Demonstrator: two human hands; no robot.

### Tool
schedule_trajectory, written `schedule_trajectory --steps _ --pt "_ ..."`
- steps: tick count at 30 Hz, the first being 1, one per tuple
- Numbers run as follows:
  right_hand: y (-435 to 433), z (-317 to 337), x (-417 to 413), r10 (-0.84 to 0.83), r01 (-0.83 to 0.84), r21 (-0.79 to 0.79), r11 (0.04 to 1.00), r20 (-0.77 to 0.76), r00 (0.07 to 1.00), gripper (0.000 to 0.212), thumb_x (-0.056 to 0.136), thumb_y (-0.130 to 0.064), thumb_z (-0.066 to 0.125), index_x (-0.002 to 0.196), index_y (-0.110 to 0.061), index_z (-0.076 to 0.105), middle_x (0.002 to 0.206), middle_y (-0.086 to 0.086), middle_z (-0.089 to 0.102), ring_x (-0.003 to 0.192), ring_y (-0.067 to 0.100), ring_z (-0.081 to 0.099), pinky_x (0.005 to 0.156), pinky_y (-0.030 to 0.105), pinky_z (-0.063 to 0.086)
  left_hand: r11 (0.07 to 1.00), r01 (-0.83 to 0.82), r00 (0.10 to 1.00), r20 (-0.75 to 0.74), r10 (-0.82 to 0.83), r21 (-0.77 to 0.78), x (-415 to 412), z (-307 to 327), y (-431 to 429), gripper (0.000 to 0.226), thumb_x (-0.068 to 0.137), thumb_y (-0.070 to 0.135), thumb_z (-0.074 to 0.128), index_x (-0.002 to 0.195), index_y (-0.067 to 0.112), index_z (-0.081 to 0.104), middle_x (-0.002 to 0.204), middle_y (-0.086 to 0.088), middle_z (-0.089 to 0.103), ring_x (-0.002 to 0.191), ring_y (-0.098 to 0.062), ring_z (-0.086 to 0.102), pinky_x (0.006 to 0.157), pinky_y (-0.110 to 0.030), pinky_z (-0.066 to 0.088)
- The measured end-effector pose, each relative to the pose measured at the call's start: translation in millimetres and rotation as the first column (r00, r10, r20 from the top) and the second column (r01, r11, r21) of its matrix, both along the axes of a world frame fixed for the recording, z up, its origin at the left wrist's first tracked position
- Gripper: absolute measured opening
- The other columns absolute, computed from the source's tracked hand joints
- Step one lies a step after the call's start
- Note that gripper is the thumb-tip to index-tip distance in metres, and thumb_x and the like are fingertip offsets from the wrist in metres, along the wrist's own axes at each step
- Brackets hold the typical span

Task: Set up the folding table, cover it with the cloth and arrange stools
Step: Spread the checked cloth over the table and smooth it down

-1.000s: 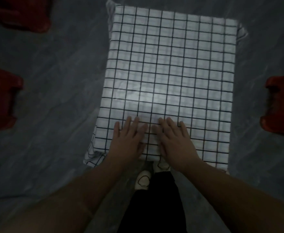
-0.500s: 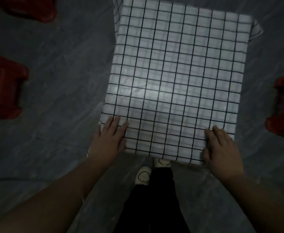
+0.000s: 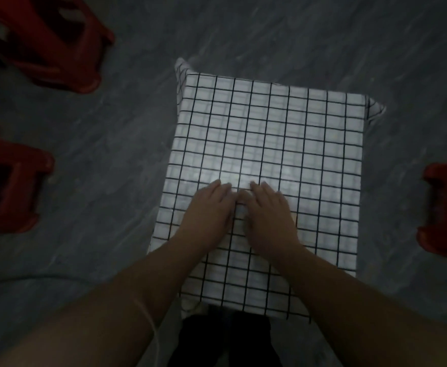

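We see the checked cloth (image 3: 270, 139) spread over the folding table, which it hides wholly, its corners drooping at the far edge. The left hand (image 3: 210, 211) and right hand (image 3: 268, 217) lie flat side by side on the cloth's near middle, fingers straight and holding nothing, a posture we judge suits smoothing creases outward. The far-left stool (image 3: 45, 46), near-left stool (image 3: 10, 184) and right stool (image 3: 446, 207) stand apart on the floor (image 3: 106, 154), awaiting arrangement.
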State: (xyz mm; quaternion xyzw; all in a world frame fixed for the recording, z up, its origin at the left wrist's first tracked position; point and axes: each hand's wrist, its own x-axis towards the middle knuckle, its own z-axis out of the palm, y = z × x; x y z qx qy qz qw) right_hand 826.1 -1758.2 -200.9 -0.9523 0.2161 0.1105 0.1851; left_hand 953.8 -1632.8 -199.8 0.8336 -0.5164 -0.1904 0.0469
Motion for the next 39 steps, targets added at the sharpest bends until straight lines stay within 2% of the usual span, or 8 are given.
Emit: schedule_trajectory --steps 6,14,20,23,25,29,34,39 --pt "-39.1 -22.8 1.7 -0.043 0.040 -0.071 0.997 -0.052 0.998 0.056 0.097 -0.035 0.042 0.151 -0.026 0.032 0.162 0.007 0.026 0.152 0.029 0.017 0.121 0.053 0.018 0.997 0.027 0.999 0.041 -0.030 0.072 29.9 -28.9 -9.2 0.054 0.094 0.038 0.049 0.146 0.030 0.040 0.157 -0.003 0.034 0.148 -0.027 0.024 0.116 -0.051 0.026" --pt "-96.2 -9.4 -70.2 -0.337 0.336 -0.081 0.939 -0.006 0.941 0.052 0.090 -0.020 0.056 0.141 -0.013 0.049 0.151 0.014 0.042 0.137 0.033 0.040 0.108 0.053 0.039 0.986 -0.139 0.990 -0.019 0.141 0.090 69.6 -19.3 61.5 0.054 0.092 0.038 0.039 0.145 0.024 0.044 0.156 -0.007 0.036 0.145 -0.028 0.029 0.113 -0.050 0.035" --pt "-105.2 6.8 -30.8 -0.397 0.393 -0.093 0.915 -0.039 0.917 0.049 0.077 -0.017 0.069 0.124 -0.008 0.058 0.124 0.011 0.055 0.115 0.031 0.050 0.096 0.046 0.044 0.955 -0.268 0.963 0.006 0.269 0.128 86.7 -2.3 28.3 0.050 0.091 0.029 0.057 0.139 0.020 0.047 0.156 -0.009 0.034 0.143 -0.032 0.032 0.109 -0.050 0.037" --pt "-106.2 5.4 16.0 -0.244 0.244 -0.074 0.967 0.008 0.970 0.056 0.079 -0.019 0.068 0.133 -0.013 0.054 0.137 0.011 0.050 0.128 0.029 0.046 0.107 0.043 0.039 0.992 -0.079 0.997 0.010 0.078 0.102 99.0 -5.4 -26.0 0.059 0.093 0.031 0.053 0.148 0.023 0.035 0.160 -0.006 0.026 0.151 -0.031 0.014 0.117 -0.050 0.027" --pt "-105.1 1.1 49.2 -0.109 0.109 -0.057 0.992 0.008 0.994 0.063 0.088 -0.028 0.060 0.147 -0.019 0.041 0.155 0.009 0.036 0.144 0.028 0.030 0.117 0.049 0.030 0.997 0.058 0.998 0.030 -0.059 0.049 104.8 -7.4 -68.0 0.059 0.093 0.029 0.051 0.149 0.024 0.034 0.161 -0.005 0.026 0.151 -0.028 0.013 0.119 -0.050 0.021" --pt "-111.4 -12.6 96.1 0.015 -0.019 -0.123 0.992 -0.040 0.999 0.064 0.099 -0.040 0.037 0.158 -0.027 0.017 0.166 0.005 0.015 0.154 0.027 0.008 0.123 0.052 0.010 0.998 0.065 0.994 0.091 -0.066 0.019 115.8 -16.4 -133.2 0.062 0.095 0.032 0.046 0.154 0.025 0.026 0.163 -0.004 0.022 0.152 -0.026 0.013 0.120 -0.054 0.015" --pt "-135.6 -22.4 94.5 -0.128 0.116 -0.164 0.980 -0.065 0.990 0.062 0.097 -0.042 0.037 0.156 -0.028 0.021 0.166 0.004 0.017 0.153 0.025 0.010 0.122 0.051 0.017 0.993 0.071 0.986 0.144 -0.083 0.090 140.7 -37.8 -144.5 0.064 0.098 0.043 0.037 0.156 0.031 0.012 0.166 -0.002 0.008 0.153 -0.025 0.004 0.119 -0.061 0.011" --pt "-171.6 -19.5 38.6 -0.337 0.320 -0.192 0.928 -0.062 0.939 0.061 0.094 -0.039 0.042 0.152 -0.023 0.031 0.161 0.008 0.030 0.147 0.027 0.028 0.115 0.051 0.034 0.996 0.077 0.981 0.177 -0.084 0.045 175.2 -45.1 -97.7 0.060 0.099 0.046 0.033 0.155 0.032 0.018 0.164 -0.006 0.020 0.151 -0.028 0.015 0.120 -0.054 0.019"
